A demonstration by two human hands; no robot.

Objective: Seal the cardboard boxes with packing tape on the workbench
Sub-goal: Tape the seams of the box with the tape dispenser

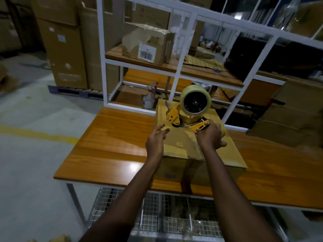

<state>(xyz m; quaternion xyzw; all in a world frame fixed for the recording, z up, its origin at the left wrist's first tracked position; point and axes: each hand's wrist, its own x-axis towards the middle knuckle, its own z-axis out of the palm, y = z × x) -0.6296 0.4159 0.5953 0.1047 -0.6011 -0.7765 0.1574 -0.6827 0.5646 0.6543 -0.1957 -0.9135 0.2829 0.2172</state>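
A closed cardboard box (180, 144) sits on the orange wooden workbench (111, 137). A strip of clear tape (198, 147) runs along its top seam toward me. On the box top stands a yellow tape dispenser (188, 112) carrying a roll of clear tape (195, 101). My right hand (210, 136) grips the dispenser's handle at the seam. My left hand (157, 137) rests flat on the left flap, fingers spread, just left of the dispenser.
A white metal shelf frame (176, 70) stands behind the bench with a worn labelled box (148, 43) and a spray bottle (149, 97) on it. Stacked cartons (66, 53) stand at left and more boxes (293, 117) at right. Wire baskets (157, 212) hang under the bench.
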